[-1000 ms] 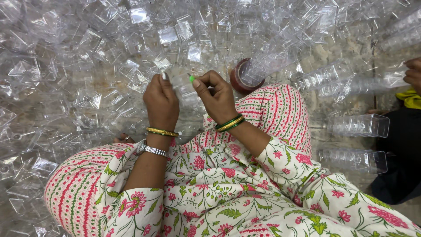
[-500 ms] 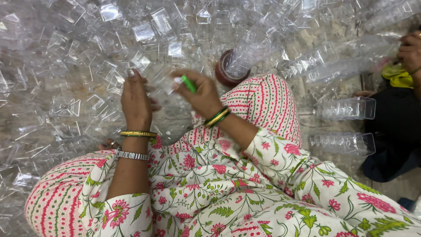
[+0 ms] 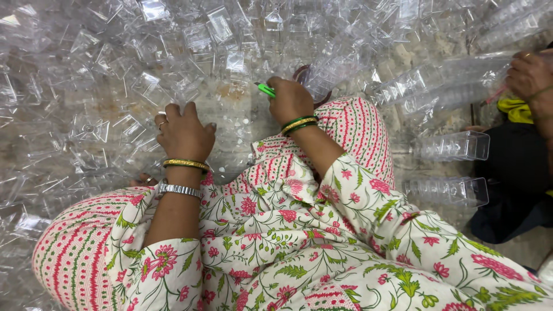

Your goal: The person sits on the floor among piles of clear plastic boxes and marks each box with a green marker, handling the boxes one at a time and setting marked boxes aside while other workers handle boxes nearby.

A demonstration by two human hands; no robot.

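Observation:
My right hand (image 3: 290, 99) is closed around a small green tool (image 3: 265, 90) whose tip sticks out to the left. My left hand (image 3: 184, 133) rests palm down, fingers spread, on a heap of clear plastic pieces (image 3: 121, 75) on the floor in front of my knees. It holds nothing that I can make out. Both wrists carry bangles, and the left one also has a metal watch band (image 3: 180, 189). My flowered sleeves and striped trousers fill the lower part of the view.
Stacks of clear plastic cups (image 3: 452, 145) lie on their sides at the right. Another person's hand (image 3: 531, 75) holds a long stack (image 3: 438, 78) at the upper right, next to yellow cloth (image 3: 514, 109). A round reddish-rimmed container (image 3: 315, 80) sits beyond my right hand.
Both hands have moved apart and lowered. The left hand went from raised near the right hand to lying flat on the plastic heap. The green tool stays in the right hand.

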